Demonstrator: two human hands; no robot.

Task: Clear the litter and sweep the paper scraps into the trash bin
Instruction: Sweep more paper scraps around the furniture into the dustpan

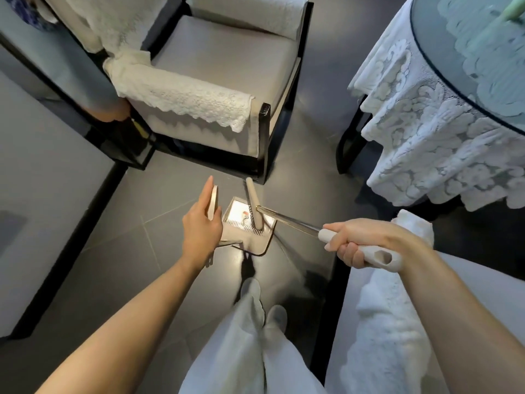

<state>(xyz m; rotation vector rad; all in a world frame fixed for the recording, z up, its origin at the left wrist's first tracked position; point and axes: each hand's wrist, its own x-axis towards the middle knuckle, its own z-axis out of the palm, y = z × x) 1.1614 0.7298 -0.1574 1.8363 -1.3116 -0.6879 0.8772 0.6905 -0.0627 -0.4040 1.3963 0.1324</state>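
Your right hand (355,247) is wrapped tight around the white grip of the broom (287,220). Its metal shaft slants from that grip, on your right, down and leftward to the head. The head is a beige bar whose long axis runs away from you toward the armchair (224,66), and its near end sits inside the dustpan (250,237).

The dustpan stands on the dark floor (142,251) just ahead of your feet, with a row of comb teeth across it. A small red-and-white scrap (245,214) lies in its bright tray beside the bristles.

Your left hand (201,226) holds the flat top of the dustpan handle (213,201) between straight fingers and thumb, fingertips pointing away from you. A lace-covered table (443,132) stands to the right.
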